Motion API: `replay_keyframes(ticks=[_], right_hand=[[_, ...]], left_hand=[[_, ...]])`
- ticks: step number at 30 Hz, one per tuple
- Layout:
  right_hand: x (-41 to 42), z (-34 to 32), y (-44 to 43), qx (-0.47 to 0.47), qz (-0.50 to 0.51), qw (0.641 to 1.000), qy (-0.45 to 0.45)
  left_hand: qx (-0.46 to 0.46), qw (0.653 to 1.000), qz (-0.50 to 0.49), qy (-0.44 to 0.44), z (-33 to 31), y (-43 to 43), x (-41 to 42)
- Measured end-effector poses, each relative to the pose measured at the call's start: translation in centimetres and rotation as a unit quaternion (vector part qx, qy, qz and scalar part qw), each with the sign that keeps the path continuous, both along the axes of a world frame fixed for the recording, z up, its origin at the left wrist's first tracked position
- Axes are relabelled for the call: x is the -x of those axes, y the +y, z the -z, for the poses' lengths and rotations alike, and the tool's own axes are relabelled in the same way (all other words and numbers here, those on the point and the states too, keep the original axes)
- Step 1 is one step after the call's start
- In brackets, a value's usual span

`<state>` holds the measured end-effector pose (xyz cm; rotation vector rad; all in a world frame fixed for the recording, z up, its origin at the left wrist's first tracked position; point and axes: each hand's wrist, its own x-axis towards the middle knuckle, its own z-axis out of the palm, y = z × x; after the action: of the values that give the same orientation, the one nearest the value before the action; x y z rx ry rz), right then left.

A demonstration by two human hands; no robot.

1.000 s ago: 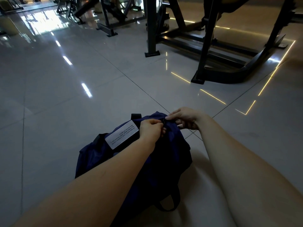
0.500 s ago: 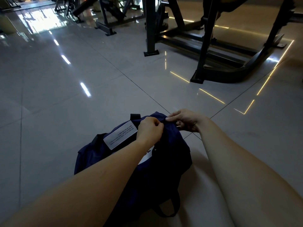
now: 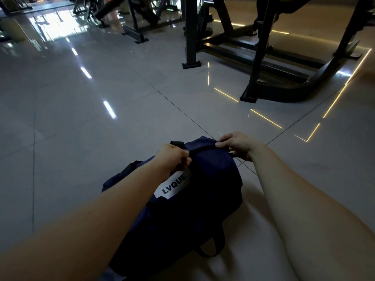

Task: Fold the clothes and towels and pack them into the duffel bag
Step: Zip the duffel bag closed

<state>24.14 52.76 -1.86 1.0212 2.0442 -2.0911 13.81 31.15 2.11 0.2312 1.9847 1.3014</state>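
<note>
Bag: your navy duffel bag [image 3: 213, 179] lies on the glossy tiled floor [image 3: 81, 138], white LVQUE label [image 3: 174, 184] facing up.
Left hand [image 3: 172, 157]: your fingers curl on the bag's top seam.
Right hand [image 3: 237, 146]: you pinch the fabric at the far end.
Beyond: a black gym machine frame [image 3: 261, 57].

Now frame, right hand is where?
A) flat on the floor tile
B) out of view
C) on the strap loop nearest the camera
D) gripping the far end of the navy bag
D: the right hand grips the far end of the duffel bag, fingers curled over the fabric, opposite the left hand.
</note>
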Motion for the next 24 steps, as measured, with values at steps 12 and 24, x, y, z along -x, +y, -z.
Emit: replay_keyframes(ticks=[12,24], right_hand=[[1.0,-0.7,-2.4,-0.431,0.055,0.891,-0.133],[5.2,-5.3,-18.6,-0.698,-0.31,0.645,-0.034]], left_hand=[[0.053,0.998,-0.005,0.037,-2.3,-9.2,2.9],[0.036,0.998,-0.006,0.046,-3.2,-12.7,2.0]])
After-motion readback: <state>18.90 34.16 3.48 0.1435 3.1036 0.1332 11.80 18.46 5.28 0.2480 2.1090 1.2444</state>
